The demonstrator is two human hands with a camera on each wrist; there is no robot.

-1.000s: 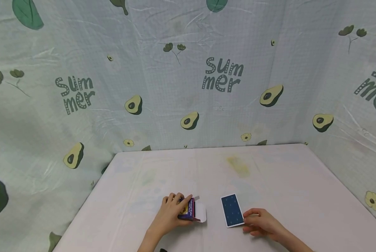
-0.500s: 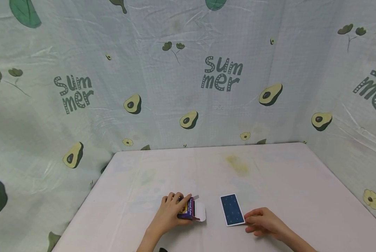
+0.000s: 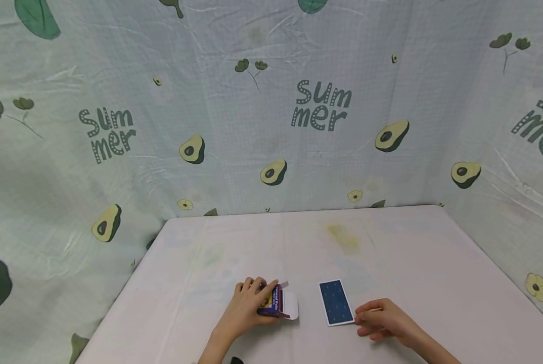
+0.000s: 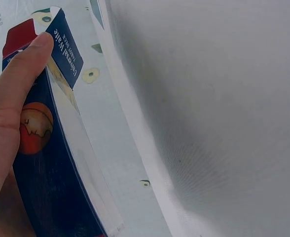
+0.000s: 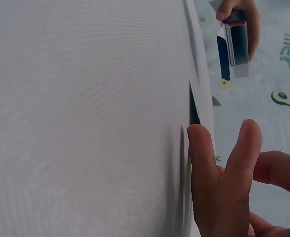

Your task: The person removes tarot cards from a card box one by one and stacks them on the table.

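Observation:
My left hand (image 3: 246, 308) grips a blue and purple tarot deck box (image 3: 271, 303), thumb on one face, fingers over the far side. In the left wrist view the box (image 4: 51, 163) shows the words "Universal Waite Tarot Deck" and its end flaps stand open. To the right, a blue-backed card (image 3: 336, 302) with a white border lies face down on the table; whether it is one card or a stack I cannot tell. Beside its near right corner is my right hand (image 3: 385, 321), fingers loosely bent and apart in the right wrist view, with fingertips (image 5: 200, 136) close to the card's edge.
A pale cloth covers the table (image 3: 253, 247), with a yellowish stain beyond the card. Behind it hangs a curtain (image 3: 235, 111) printed with avocados and "summer". A small dark object (image 3: 236, 360) shows at the bottom edge near my left forearm.
My right hand has shifted slightly to the right at the card's corner. The left hand and the box stay as they were, and the card lies almost in the same spot.

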